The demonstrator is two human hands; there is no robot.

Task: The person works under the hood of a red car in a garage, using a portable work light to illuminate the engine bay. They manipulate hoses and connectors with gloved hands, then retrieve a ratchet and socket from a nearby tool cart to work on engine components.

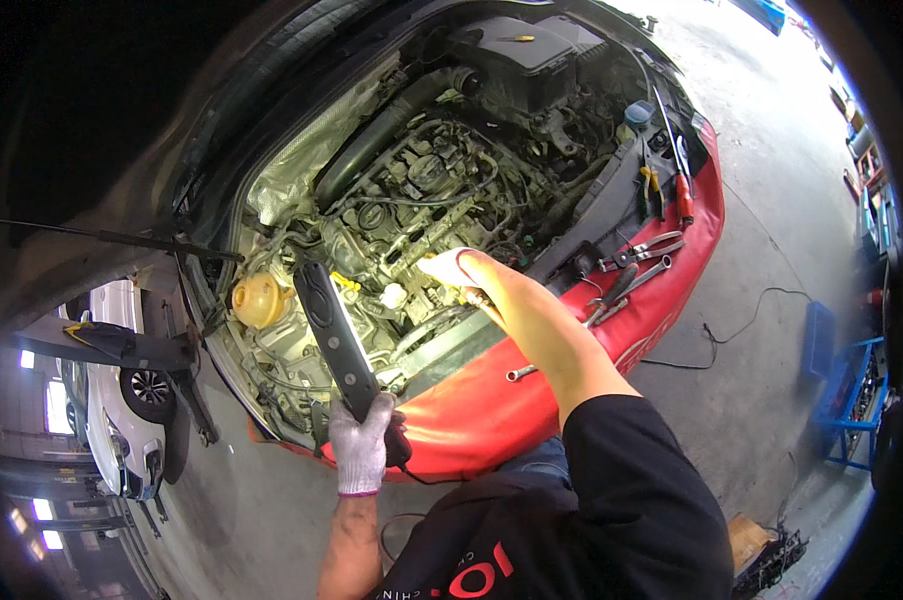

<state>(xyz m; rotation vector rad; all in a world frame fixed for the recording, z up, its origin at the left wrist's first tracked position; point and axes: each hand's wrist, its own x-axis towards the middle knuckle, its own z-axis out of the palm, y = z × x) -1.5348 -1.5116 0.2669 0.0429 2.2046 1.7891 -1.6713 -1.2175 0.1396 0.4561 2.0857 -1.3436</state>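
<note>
My left hand [364, 440], in a grey knit glove, is wrapped round the lower end of a long black work light [334, 335]. The lamp stands slanted over the near left side of the engine bay, and its glow falls on the parts there. My right hand [450, 270], also gloved and washed out by the light, reaches down to the front of the engine [427, 175]. Its fingers look curled in, but what they hold is hidden. A yellow part [347, 283] and a whitish part [393, 297] lie between the lamp and my right hand.
A red fender cover [472, 425] drapes the car's front edge. On it lie pliers [652, 190], a red-handled tool [685, 200] and wrenches [647, 275]. A yellowish coolant tank [262, 300] sits left. A blue rack [857, 405] stands right; a white car [122, 400] is far left.
</note>
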